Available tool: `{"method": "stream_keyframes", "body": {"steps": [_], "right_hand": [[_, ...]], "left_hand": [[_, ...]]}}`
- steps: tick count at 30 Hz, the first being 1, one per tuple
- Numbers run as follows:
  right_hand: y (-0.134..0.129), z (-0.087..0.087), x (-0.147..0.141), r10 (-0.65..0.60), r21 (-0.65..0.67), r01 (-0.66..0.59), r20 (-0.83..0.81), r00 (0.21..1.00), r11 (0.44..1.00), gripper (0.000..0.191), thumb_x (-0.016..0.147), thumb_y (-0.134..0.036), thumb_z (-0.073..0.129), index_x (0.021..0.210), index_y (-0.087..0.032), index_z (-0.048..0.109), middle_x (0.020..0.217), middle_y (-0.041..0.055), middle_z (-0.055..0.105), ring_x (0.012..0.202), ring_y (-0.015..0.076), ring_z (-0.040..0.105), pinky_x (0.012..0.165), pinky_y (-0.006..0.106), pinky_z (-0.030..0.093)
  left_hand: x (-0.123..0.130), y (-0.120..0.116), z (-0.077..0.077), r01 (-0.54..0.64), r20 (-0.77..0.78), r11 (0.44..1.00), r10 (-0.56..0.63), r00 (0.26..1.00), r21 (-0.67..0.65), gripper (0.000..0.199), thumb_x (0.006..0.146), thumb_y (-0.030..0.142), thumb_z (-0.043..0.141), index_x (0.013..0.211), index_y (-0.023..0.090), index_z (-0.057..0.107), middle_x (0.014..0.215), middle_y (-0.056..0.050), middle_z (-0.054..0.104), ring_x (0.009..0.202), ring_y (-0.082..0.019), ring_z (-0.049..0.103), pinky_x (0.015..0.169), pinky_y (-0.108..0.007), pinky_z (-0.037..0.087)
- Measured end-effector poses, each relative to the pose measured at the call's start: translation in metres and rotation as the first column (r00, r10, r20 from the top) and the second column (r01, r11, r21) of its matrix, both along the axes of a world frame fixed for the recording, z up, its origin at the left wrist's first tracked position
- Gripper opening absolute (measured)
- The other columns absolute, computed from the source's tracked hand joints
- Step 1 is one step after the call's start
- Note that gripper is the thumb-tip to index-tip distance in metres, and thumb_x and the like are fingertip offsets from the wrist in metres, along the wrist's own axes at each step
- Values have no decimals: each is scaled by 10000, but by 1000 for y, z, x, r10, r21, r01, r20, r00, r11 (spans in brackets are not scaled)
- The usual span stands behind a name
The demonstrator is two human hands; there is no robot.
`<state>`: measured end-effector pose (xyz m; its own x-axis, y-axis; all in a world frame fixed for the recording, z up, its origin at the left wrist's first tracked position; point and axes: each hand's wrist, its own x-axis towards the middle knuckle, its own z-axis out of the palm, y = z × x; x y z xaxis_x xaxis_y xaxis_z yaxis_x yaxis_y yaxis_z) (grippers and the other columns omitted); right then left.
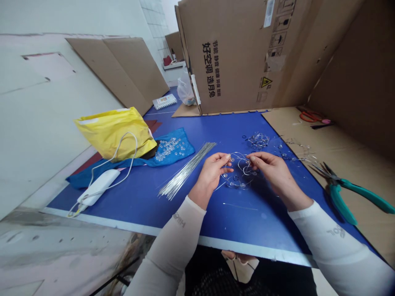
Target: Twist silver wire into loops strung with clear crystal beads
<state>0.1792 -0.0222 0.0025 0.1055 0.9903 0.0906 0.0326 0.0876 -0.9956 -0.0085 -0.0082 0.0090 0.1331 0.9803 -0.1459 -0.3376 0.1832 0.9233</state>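
Observation:
Between my two hands is a ring of thin silvery wire strung with clear beads (232, 184), with smaller wire loops inside it. My left hand (213, 169) pinches the ring's left upper side between thumb and forefinger. On the opposite side, my right hand (268, 166) pinches the wire near a bead, fingertips pressed together. To the left of my left hand lies a bundle of straight metal wires (187, 170). A single short wire (240, 206) rests on the blue table below the ring. Beyond my right hand sits a tangle of beaded wire pieces (259, 140).
Pliers with teal handles (342, 193) and red-handled scissors (311, 117) lie on cardboard at right. Clear beads (169, 149) sit on a blue cloth (185, 144) beside a yellow bag (120, 133). A white corded power strip (100, 187) lies left. A large cardboard box (240, 53) stands behind.

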Motion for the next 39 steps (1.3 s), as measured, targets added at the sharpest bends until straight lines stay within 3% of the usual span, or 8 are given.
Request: {"method": "stream_keyframes", "body": {"steps": [10, 20, 39], "right_hand": [[-2, 2, -1, 86, -34, -88, -32, 996, 996, 321, 720, -504, 782, 803, -195, 754, 732, 37, 720, 651, 153, 594, 648, 307, 490], [0, -1, 1, 33, -80, -50, -205, 978, 996, 375, 610, -513, 881, 794, -206, 767, 711, 36, 726, 629, 150, 615, 615, 296, 498], [-3, 1, 2, 32, -134, -71, -273, 961, 988, 351, 592, -460, 906, 775, -191, 775, 705, 31, 713, 623, 132, 603, 602, 274, 471]], "left_hand": [[1, -1, 7, -78, 54, 997, 77, 996, 0, 219, 790, 286, 804, 805, 135, 646, 825, -25, 614, 723, -104, 579, 644, -262, 504], [2, -2, 7, -62, 44, 997, 60, 997, 46, 248, 824, 335, 772, 893, 144, 630, 872, -30, 627, 735, -121, 608, 655, -282, 525], [2, 0, 6, -42, 50, 998, 39, 998, 47, 240, 753, 273, 812, 857, 133, 646, 820, -9, 609, 715, -120, 615, 641, -285, 548]]}}
